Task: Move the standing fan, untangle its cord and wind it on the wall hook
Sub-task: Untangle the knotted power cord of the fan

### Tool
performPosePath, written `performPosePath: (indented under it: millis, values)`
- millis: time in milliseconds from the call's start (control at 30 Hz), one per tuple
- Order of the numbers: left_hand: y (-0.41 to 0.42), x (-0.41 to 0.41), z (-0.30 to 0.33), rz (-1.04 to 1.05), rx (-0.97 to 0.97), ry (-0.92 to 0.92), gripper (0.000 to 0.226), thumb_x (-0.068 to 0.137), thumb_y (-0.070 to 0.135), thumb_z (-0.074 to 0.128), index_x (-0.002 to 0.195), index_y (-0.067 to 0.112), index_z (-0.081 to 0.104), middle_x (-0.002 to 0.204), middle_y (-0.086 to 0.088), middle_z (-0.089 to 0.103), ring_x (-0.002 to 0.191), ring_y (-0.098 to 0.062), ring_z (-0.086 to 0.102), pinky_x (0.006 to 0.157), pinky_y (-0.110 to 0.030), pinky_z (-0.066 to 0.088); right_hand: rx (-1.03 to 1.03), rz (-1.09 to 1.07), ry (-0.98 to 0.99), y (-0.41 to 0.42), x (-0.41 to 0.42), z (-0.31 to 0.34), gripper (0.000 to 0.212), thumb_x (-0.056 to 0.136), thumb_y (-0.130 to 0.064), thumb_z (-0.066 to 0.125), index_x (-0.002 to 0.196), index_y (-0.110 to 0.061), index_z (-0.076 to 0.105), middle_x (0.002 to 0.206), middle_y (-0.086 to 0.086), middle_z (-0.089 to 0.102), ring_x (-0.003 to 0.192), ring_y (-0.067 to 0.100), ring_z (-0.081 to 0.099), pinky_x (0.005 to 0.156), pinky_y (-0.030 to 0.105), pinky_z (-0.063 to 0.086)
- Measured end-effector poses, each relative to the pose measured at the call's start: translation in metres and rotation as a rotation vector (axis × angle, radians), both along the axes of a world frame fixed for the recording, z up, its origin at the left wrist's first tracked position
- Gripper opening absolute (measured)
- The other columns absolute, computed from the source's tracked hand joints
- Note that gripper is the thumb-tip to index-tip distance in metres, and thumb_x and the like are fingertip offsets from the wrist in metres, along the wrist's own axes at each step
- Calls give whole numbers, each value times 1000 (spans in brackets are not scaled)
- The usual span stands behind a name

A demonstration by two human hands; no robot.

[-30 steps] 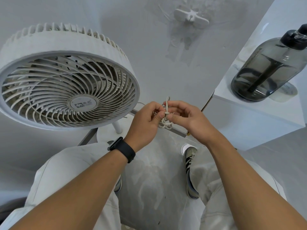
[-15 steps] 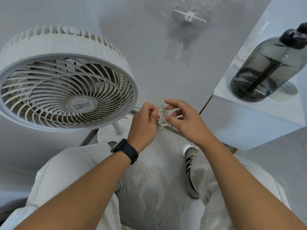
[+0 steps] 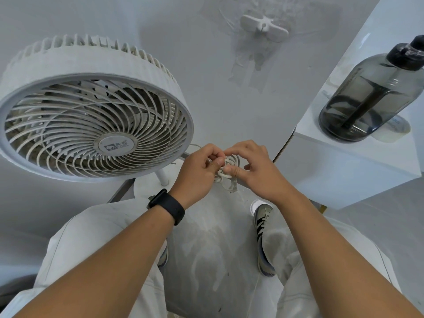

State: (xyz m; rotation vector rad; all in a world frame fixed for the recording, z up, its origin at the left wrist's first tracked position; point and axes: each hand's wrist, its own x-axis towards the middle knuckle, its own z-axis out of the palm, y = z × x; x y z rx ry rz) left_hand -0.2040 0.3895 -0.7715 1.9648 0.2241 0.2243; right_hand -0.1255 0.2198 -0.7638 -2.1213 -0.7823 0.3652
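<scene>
Head view, read from left to right, had the standing fan at the left, its grille tilted toward the camera and its pole dropping to a round base near the person's feet. Just right of it, the left hand pinched the tangled cord with thumb and curled fingers. The right hand met it from the other side, fingertips closed on the same knot. Half a second before, that right hand had been lifted off with fingers spread; a second before, both had held a tighter bundle with one end sticking up. By now the loops had fanned out into a looser rosette (a fair sign the knot was giving way). I judged the untangling step under way, not finished, with the fan apparently already placed. Above the hands, the wall hook stayed bare, well apart from the cord, so winding had not begun. Farther right, a dark water jug stood on a white cabinet.
</scene>
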Motion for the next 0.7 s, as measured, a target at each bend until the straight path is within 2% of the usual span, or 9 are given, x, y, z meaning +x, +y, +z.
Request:
performPosePath:
  millis: [100, 200, 267, 333, 367, 467, 533, 633, 700]
  values:
    - [0, -1, 0, -12, 35, 7, 8, 100, 13, 63, 94, 16, 68, 71, 21, 61, 65, -1, 52, 65, -22, 47, -29, 21, -13, 1, 2, -6, 25, 92, -46, 70, 116, -36, 68, 120, -17, 55, 120, 18, 37, 100, 35, 41]
    - [-2, -1, 2, 2, 59, 14, 7, 100, 14, 65, 95, 17, 70, 74, 15, 63, 64, 0, 53, 64, -17, 44, -20, 16, 2, 2, 4, -10, 17, 94, -37, 71, 108, -27, 70, 109, -18, 56, 114, 19, 40, 93, 30, 40]
    - [-2, 0, 4, 33, 17, 25, 5, 99, 19, 66, 97, 19, 71, 77, 14, 66, 66, -1, 56, 65, -17, 47, -34, -21, -27, 4, 2, -11, 14, 94, -33, 72, 105, -24, 71, 104, -16, 53, 108, 16, 37, 91, 21, 35]
    - [-3, 0, 7, 41, -55, 41, 5, 99, 28, 68, 97, 24, 71, 83, 16, 69, 73, -9, 61, 70, -25, 53, -49, -69, -76, 5, -1, -11, 12, 93, -31, 73, 102, -23, 71, 103, -10, 51, 103, 13, 34, 86, 9, 29]
    - [-4, 0, 8, 30, -61, 51, 7, 97, 32, 70, 97, 26, 71, 86, 17, 70, 76, -10, 61, 72, -26, 52, -54, -88, -92, 6, -2, -11, 11, 94, -30, 72, 102, -22, 71, 103, -9, 51, 102, 14, 34, 84, 7, 29]
    - [-7, -2, 11, 18, 46, 59, 8, 91, 35, 75, 92, 28, 72, 94, 12, 69, 81, -10, 58, 69, -13, 44, -72, -118, -67, 9, -4, -10, 8, 97, -30, 67, 101, -25, 71, 101, -12, 52, 104, 15, 36, 84, 11, 31]
    - [-8, -3, 11, 34, 126, 46, 7, 90, 30, 74, 94, 26, 71, 97, 10, 67, 84, -8, 57, 67, -11, 43, -75, -142, -48, 11, -5, -10, 9, 98, -33, 66, 98, -26, 71, 100, -13, 54, 105, 16, 37, 87, 17, 32]
    - [-5, -2, 9, 20, 214, 45, 16, 87, 21, 72, 102, 25, 68, 100, 10, 64, 85, -7, 58, 75, -23, 49, -75, -212, -65, 15, -6, -9, 12, 98, -38, 63, 88, -32, 67, 98, -14, 55, 103, 17, 40, 95, 36, 35]
    - [-4, -2, 8, 7, 274, 44, 16, 86, 20, 71, 101, 26, 67, 97, 9, 63, 88, -10, 57, 79, -32, 53, -64, -259, -49, 17, -6, -7, 16, 98, -36, 63, 82, -37, 63, 98, -13, 55, 103, 18, 44, 98, 42, 35]
